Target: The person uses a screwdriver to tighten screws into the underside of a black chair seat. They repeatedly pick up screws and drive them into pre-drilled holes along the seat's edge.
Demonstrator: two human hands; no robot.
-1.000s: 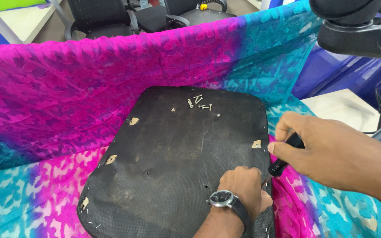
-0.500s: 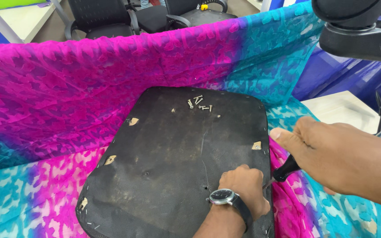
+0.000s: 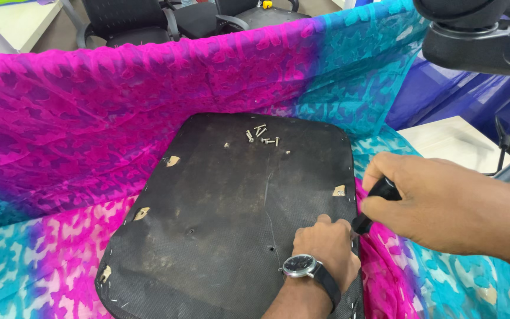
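1. Right hand [image 3: 438, 204] is clenched round a black tool handle [image 3: 379, 198]; the tool's tip is hidden between the two hands at the near right edge of the seat board.
2. Left hand [image 3: 326, 248] is curled into a loose fist, knuckles down on the black seat board [image 3: 231, 207] at its near right edge, just beside the tool. Cannot tell whether it grips anything. A dark-strapped wristwatch [image 3: 299, 266] sits on that wrist.
3. The seat board is a rounded black panel covered in dusty fabric, lying flat, stretching away from both hands to the left and forward. Small staples show along its near left rim.
4. Loose silver screws [image 3: 261, 137] lie in a small cluster on the board's far side, well apart from both hands.
5. A few torn pale patches [image 3: 339, 191] mark the board; one is near the right hand, the others are far left of the left hand.
6. Under and around the board lies a patterned pink and turquoise cloth [image 3: 90, 118], rising like a wall beyond the hands and spreading below the right hand too.
7. Room: black office chairs [image 3: 131, 18] stand beyond the cloth, far ahead of the hands. A black padded chair part [image 3: 473, 35] hangs above the right hand. Blue cloth [image 3: 444, 94] and a pale floor show past the right hand.
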